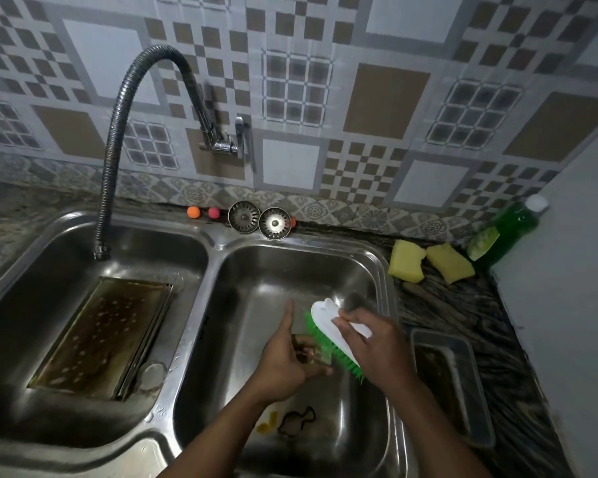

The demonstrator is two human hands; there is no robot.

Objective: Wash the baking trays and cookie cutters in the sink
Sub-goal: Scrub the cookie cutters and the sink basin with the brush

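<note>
Over the right sink basin point(366, 270), my left hand point(283, 357) holds a small metal cookie cutter point(309, 353). My right hand point(370, 343) grips a white scrub brush with green bristles point(328, 326) and presses the bristles against that cutter. On the basin floor below my arms lie a dark cookie cutter point(296, 422) and a yellow one point(268, 422). A stained baking tray point(101, 336) lies in the left basin point(49, 270). Another tray point(453, 381) sits on the counter to the right of the sink.
A flexible tap hose point(118, 132) arcs over the left basin. Two drain strainers point(259, 219) and small coloured balls point(202, 212) stand on the back rim. Two yellow sponges point(428, 262) and a green detergent bottle point(504, 232) rest at the right, by a wall.
</note>
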